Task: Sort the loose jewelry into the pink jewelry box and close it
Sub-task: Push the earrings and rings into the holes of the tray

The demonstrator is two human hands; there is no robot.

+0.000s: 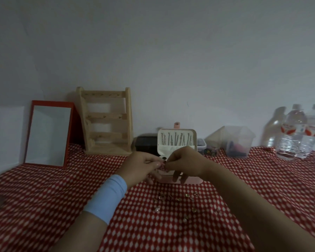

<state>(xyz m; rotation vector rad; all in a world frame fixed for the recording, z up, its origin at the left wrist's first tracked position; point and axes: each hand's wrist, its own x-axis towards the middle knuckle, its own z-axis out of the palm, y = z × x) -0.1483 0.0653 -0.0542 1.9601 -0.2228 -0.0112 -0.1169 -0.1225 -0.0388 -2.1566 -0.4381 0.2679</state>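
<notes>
Pink jewelry box [177, 142] is found open, lid upright, on red-white cloth [247, 180]. L hand [141, 165] and R hand [186, 161] are met over it, both pinched on one small piece [164, 162]. Loose jewelry [176, 199] is scattered just in front.

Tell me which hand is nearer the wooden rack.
Left. The left hand is just right of and in front of the wooden rack; the right hand is farther right, over the pink box.
</notes>
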